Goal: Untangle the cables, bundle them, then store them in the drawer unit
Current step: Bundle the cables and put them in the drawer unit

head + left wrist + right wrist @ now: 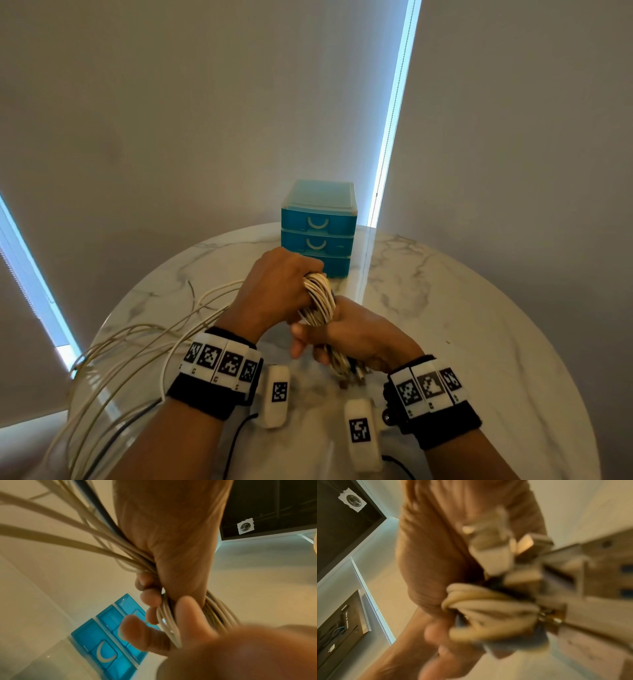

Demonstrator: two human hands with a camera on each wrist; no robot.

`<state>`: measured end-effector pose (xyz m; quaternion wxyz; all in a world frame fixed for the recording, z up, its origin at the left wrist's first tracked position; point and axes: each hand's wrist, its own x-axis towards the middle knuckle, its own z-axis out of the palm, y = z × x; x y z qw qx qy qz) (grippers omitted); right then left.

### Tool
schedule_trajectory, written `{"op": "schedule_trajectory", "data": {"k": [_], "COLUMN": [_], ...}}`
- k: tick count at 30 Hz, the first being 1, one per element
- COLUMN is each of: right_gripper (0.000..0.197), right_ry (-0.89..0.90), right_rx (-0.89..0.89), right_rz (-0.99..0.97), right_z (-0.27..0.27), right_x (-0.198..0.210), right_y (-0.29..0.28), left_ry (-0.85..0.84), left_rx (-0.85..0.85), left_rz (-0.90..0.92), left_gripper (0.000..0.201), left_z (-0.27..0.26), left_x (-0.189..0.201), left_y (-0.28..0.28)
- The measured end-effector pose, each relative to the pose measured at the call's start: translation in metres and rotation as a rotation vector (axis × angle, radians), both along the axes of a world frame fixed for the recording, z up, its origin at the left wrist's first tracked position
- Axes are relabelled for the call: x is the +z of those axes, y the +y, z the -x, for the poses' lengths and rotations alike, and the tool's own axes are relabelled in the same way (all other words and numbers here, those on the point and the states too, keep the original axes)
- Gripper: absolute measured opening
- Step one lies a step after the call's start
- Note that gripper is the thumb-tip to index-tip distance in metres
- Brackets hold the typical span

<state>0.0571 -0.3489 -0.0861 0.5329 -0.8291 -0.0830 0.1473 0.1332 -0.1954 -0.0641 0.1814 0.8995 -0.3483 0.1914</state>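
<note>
A bundle of white cables (319,298) is held over the middle of the round marble table (479,308). My left hand (274,287) grips its far end, fingers curled round the strands (169,622). My right hand (349,337) grips the near end, where blurred plugs (496,550) stick out. Long loose cable loops (137,346) trail from my left hand off the table's left edge. The blue drawer unit (318,226) stands just behind my hands with its visible drawers shut; my left hand hides part of the bottom drawer.
A thin dark cable (236,442) runs along the near table edge between my forearms. Grey window blinds (205,102) hang behind the table. Bare marble lies to the right of the hands.
</note>
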Motion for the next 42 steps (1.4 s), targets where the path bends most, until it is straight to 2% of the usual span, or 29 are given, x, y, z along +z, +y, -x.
{"op": "schedule_trajectory", "data": {"k": [3, 6, 9, 13, 15, 17, 19, 22, 25, 29, 32, 34, 38, 42], "right_gripper": [0.04, 0.061, 0.061, 0.066, 0.072, 0.073, 0.074, 0.071, 0.056, 0.052, 0.061, 0.068, 0.079, 0.08], "right_ry": [0.06, 0.182, 0.239, 0.209, 0.197, 0.183, 0.167, 0.136, 0.079, -0.031, -0.076, -0.069, -0.039, -0.029], "right_rx": [-0.029, -0.046, 0.005, 0.092, 0.091, 0.085, 0.077, 0.03, -0.06, -0.223, -0.329, -0.362, -0.405, -0.411], "right_rz": [0.122, 0.304, 0.323, 0.316, 0.277, 0.191, 0.053, -0.216, -0.469, -0.753, -0.923, -1.05, -1.072, -0.997], "right_z": [-0.002, 0.0, 0.004, 0.007, 0.008, 0.01, 0.009, 0.004, 0.004, 0.0, -0.009, -0.014, -0.022, -0.021], "right_x": [0.001, 0.007, 0.012, 0.015, 0.014, 0.014, 0.013, 0.013, 0.018, 0.018, 0.011, 0.007, 0.0, -0.004], "right_y": [-0.003, -0.016, -0.029, -0.047, -0.061, -0.072, -0.078, -0.077, -0.073, -0.066, -0.061, -0.054, -0.047, -0.052], "left_ry": [0.1, 0.339, 0.545, 0.71, 0.758, 0.753, 0.692, 0.566, 0.526, 0.396, 0.228, 0.198, 0.272, 0.402], "left_rx": [0.003, -0.048, -0.094, -0.123, -0.113, -0.113, -0.115, -0.101, -0.099, -0.087, -0.031, -0.009, -0.001, -0.031], "left_rz": [-0.029, -0.093, -0.052, -0.047, -0.043, -0.006, 0.073, 0.166, 0.213, 0.198, 0.137, 0.112, 0.103, 0.178], "left_gripper": [0.023, 0.008, 0.032, 0.037, 0.03, 0.023, 0.023, 0.03, 0.042, 0.05, 0.047, 0.042, 0.026, 0.051], "left_z": [0.001, 0.005, 0.011, 0.016, 0.016, 0.016, 0.017, 0.021, 0.024, 0.032, 0.04, 0.043, 0.044, 0.032], "left_x": [0.0, 0.002, 0.003, 0.008, 0.012, 0.016, 0.019, 0.02, 0.02, 0.015, 0.014, 0.009, -0.002, -0.014], "left_y": [0.006, 0.01, 0.008, 0.013, 0.026, 0.037, 0.036, 0.024, 0.008, -0.012, -0.024, -0.034, -0.054, -0.053]}}
